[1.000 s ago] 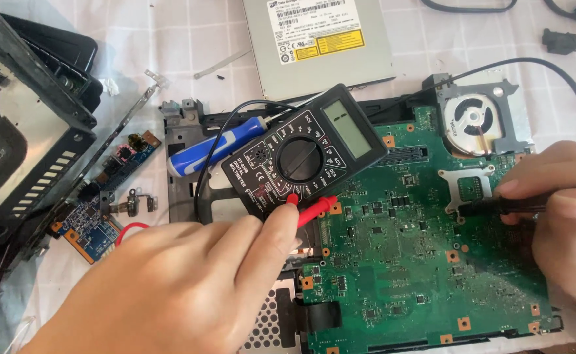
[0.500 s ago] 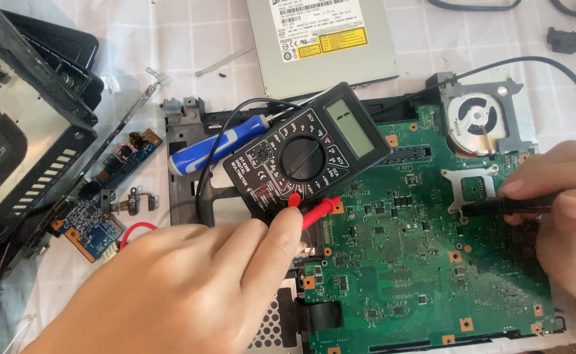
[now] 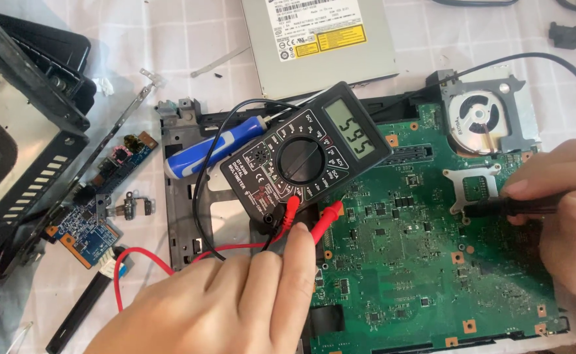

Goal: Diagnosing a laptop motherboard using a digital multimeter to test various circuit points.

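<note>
The right hand (image 3: 566,216) pinches a black probe (image 3: 511,207) near its tip and presses it onto the green circuit board (image 3: 406,275), just beside the bare chip socket (image 3: 476,187). The left hand (image 3: 225,301) lies closed and knuckles-up over the board's near edge; I cannot tell whether it grips the other probe, though the red lead (image 3: 150,262) runs in under it. Just beyond its fingertips the black multimeter (image 3: 304,160) sits tilted across board and frame, its red plugs (image 3: 307,219) touching the index finger (a nudge there could loosen one). The likelier trouble is the probe tip skidding and bridging neighbouring pins, or the meter sliding off its perch towards the blue-handled screwdriver (image 3: 212,154) behind it.
</note>
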